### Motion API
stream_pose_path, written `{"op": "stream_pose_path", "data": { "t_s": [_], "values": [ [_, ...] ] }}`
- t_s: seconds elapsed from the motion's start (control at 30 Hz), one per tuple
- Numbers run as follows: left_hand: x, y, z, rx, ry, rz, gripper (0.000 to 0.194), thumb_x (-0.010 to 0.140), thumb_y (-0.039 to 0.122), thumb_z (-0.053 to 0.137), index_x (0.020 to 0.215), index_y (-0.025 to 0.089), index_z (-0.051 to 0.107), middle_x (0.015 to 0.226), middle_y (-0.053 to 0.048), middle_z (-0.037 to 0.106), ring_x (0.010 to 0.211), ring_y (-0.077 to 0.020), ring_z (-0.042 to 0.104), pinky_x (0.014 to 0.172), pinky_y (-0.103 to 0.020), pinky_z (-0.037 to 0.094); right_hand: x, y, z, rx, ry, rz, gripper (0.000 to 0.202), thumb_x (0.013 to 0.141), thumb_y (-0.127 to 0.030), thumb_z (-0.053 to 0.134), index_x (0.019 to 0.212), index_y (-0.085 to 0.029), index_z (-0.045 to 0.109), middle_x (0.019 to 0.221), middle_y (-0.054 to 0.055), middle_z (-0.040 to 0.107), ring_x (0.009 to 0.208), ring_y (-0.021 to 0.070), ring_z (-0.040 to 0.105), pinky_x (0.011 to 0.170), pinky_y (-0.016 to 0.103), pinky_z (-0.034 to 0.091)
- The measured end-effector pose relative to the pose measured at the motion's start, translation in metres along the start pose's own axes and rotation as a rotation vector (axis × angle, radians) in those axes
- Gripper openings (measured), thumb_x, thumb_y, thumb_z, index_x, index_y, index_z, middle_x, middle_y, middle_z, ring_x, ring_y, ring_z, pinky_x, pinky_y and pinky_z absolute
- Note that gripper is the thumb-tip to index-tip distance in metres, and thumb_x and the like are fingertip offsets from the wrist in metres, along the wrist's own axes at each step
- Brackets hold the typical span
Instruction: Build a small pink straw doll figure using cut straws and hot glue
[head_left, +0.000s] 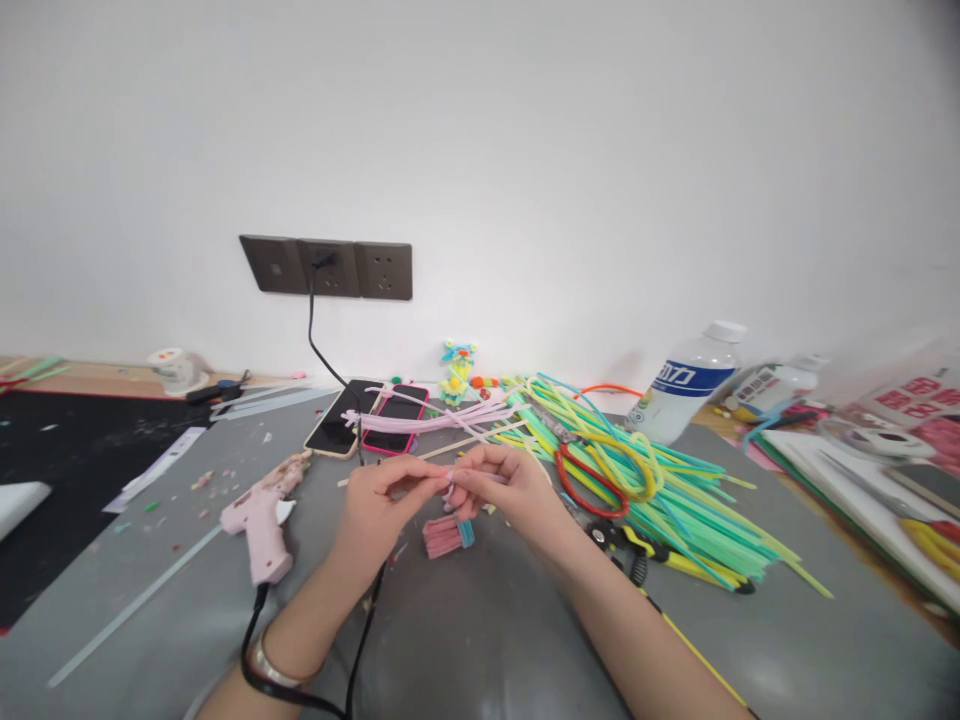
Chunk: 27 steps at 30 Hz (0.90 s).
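Over the middle of the grey mat, my left hand [390,500] and my right hand [510,492] meet fingertip to fingertip. Both pinch a small pale purple piece of pipe cleaner [450,490], mostly covered by the fingers. Just below them lies a short bundle of pink pipe cleaner pieces [442,538] with a light blue band at its right end. Long lilac pipe cleaners [427,422] lie behind my hands, partly over two phones [341,425]. To the left rests a pink glue gun [262,520], its black cord running beneath my left wrist.
Green and yellow pipe cleaners [697,510] spread on the right with red-handled scissors [589,490] and pliers [637,545]. A white bottle [690,385] stands behind them. A small colourful figure [457,372] is by the wall, near a socket panel [328,268]. Glue sticks [142,610] lie left.
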<state>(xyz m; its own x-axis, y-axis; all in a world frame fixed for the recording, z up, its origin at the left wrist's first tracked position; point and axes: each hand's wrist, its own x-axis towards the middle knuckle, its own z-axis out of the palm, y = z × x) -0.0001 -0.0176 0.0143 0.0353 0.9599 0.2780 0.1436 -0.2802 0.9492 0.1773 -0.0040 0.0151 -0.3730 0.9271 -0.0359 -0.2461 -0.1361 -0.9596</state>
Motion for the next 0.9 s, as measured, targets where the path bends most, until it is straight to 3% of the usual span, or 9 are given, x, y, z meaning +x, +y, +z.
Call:
{"op": "stream_pose_path", "data": {
  "t_s": [0.33, 0.57, 0.7, 0.8, 0.9],
  "values": [
    [0.001, 0.002, 0.001, -0.140, 0.033, -0.072, 0.001, 0.069, 0.022, 0.079, 0.070, 0.023, 0.080, 0.069, -0.002, 0.077, 0.062, -0.0204, 0.072, 0.064, -0.028, 0.060, 0.003, 0.006, 0.003, 0.222, 0.050, -0.013, 0.031, 0.064, -0.034, 0.087, 0.080, -0.015, 0.069, 0.071, 0.004, 0.076, 0.058, 0.0127, 0.071, 0.055, 0.019, 0.055],
    [-0.002, 0.007, 0.004, -0.196, 0.056, -0.089, 0.008, 0.067, 0.028, 0.082, 0.071, 0.021, 0.079, 0.068, -0.003, 0.077, 0.059, -0.0202, 0.070, 0.062, -0.031, 0.061, 0.003, 0.013, 0.007, 0.301, 0.017, -0.020, 0.026, 0.070, -0.033, 0.084, 0.083, -0.015, 0.069, 0.065, 0.001, 0.071, 0.055, 0.0107, 0.066, 0.057, 0.021, 0.054],
    [-0.001, 0.004, 0.004, -0.218, -0.013, -0.108, 0.014, 0.068, 0.033, 0.082, 0.073, 0.021, 0.078, 0.068, -0.004, 0.076, 0.061, -0.0193, 0.070, 0.062, -0.029, 0.059, 0.002, 0.009, 0.004, 0.181, 0.033, -0.054, 0.028, 0.073, -0.039, 0.082, 0.081, -0.016, 0.067, 0.064, -0.001, 0.067, 0.055, 0.0100, 0.061, 0.053, 0.020, 0.047],
    [0.001, -0.001, 0.004, -0.345, -0.126, -0.243, 0.024, 0.073, 0.042, 0.079, 0.074, 0.018, 0.077, 0.067, -0.005, 0.075, 0.060, -0.0178, 0.068, 0.061, -0.027, 0.057, 0.000, 0.000, -0.003, -0.006, -0.010, -0.121, 0.025, 0.078, -0.040, 0.078, 0.082, -0.017, 0.068, 0.070, 0.000, 0.067, 0.060, 0.0108, 0.059, 0.056, 0.022, 0.046],
    [0.002, -0.005, 0.003, -0.408, -0.274, -0.378, 0.023, 0.073, 0.039, 0.079, 0.072, 0.016, 0.074, 0.067, -0.005, 0.073, 0.061, -0.0152, 0.067, 0.060, -0.023, 0.054, -0.002, -0.008, -0.010, -0.151, -0.107, -0.175, 0.021, 0.080, -0.037, 0.076, 0.081, -0.017, 0.070, 0.077, 0.000, 0.064, 0.065, 0.0114, 0.058, 0.062, 0.024, 0.046]
  ]
}}
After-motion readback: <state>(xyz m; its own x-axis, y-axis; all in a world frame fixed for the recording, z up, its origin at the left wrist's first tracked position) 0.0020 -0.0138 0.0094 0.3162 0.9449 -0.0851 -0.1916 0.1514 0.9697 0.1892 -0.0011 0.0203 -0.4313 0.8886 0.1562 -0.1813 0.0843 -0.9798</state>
